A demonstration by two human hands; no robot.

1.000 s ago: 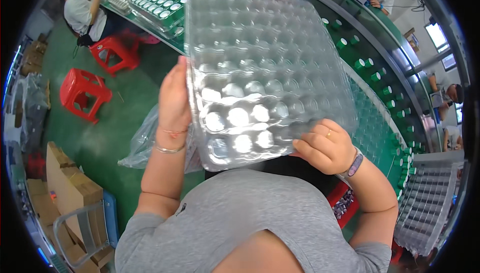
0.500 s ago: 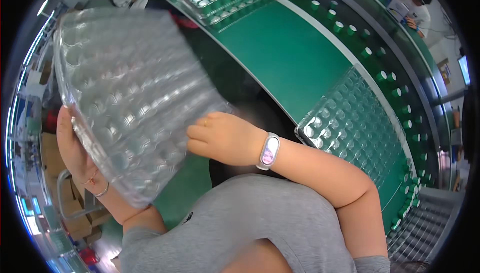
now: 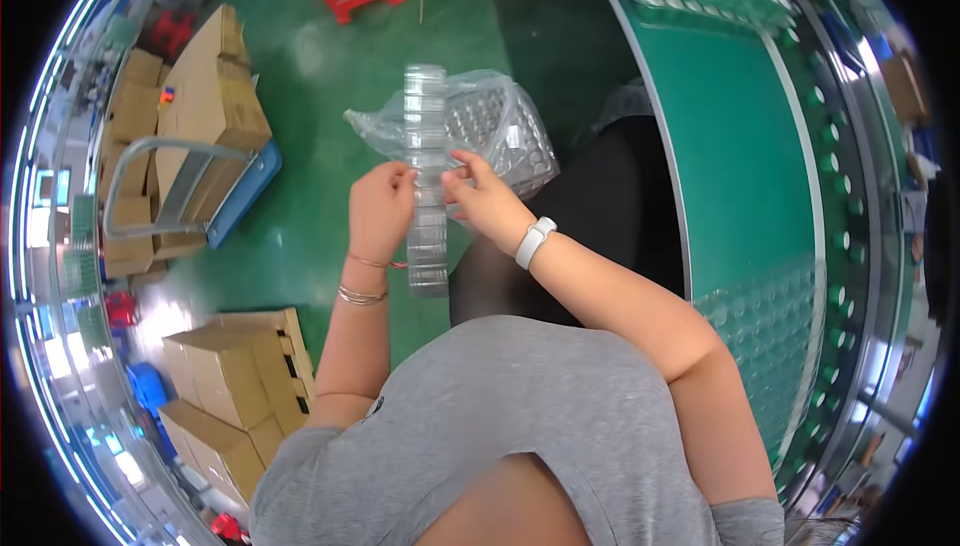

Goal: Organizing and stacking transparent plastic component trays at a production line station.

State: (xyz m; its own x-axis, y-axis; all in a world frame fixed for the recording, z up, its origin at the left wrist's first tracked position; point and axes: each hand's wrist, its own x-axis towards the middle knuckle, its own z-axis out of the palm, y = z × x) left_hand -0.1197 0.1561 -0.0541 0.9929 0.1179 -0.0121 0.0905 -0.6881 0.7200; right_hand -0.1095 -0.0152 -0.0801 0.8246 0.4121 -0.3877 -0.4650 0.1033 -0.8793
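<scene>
Green floor (image 3: pixel 310 256) spreads beneath my hands, with a green worktable (image 3: pixel 735 136) along my right. Between my hands I have a clear plastic tray (image 3: pixel 426 111), turned edge-on to me so that it shows as a narrow ribbed band; whether it is one tray or several nested, I cannot tell. Its long axis runs almost straight away from my chest, and I have it near the middle of that length. My left hand (image 3: pixel 382 208) is curled with its fingertips closed on the tray's left side. My right hand (image 3: pixel 488 204) comes across from the right, thumb and fingers parted, tips right at the opposite side; how firmly they press, or whether they do, I cannot tell. Both hands are about equally near the tray. Just beyond and below it, a clear bag (image 3: pixel 525 121) with trays inside lies on the floor. Farther right, another clear tray (image 3: pixel 755 336) lies flat on the worktable, nearer my right elbow than either hand. Well to the left stands a trolley (image 3: pixel 245 196) of cardboard boxes (image 3: pixel 213 71).
</scene>
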